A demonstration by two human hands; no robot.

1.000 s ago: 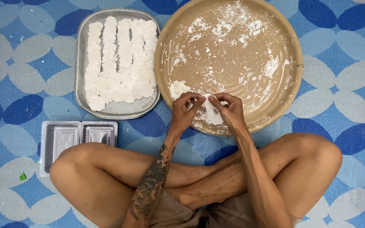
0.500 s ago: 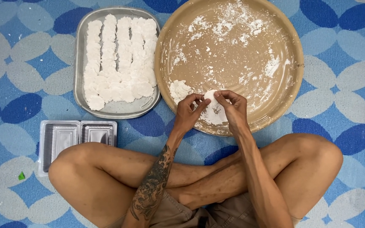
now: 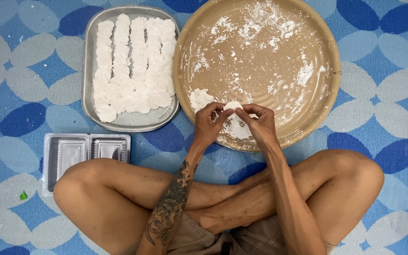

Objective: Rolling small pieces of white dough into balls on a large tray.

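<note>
My left hand (image 3: 209,123) and my right hand (image 3: 258,123) meet over the near edge of a large round tan basin (image 3: 332,80). Together they pinch a small white dough piece (image 3: 233,107) between the fingertips, held just above the basin floor. A second lump of white dough (image 3: 199,98) lies in the basin just left of my left hand. White flour is smeared and scattered across the basin's inside. To the left stands a metal tray (image 3: 89,101) holding several rows of shaped white dough pieces (image 3: 131,66).
A clear plastic hinged container (image 3: 74,153) lies open on the blue patterned mat (image 3: 15,85) beside my left knee. My crossed bare legs fill the near part of the view. A tiny green scrap (image 3: 22,195) lies at the left.
Both hands stay at the basin's near edge, shifting only slightly while the fingers work the white dough piece. Tray and basin have not moved.
</note>
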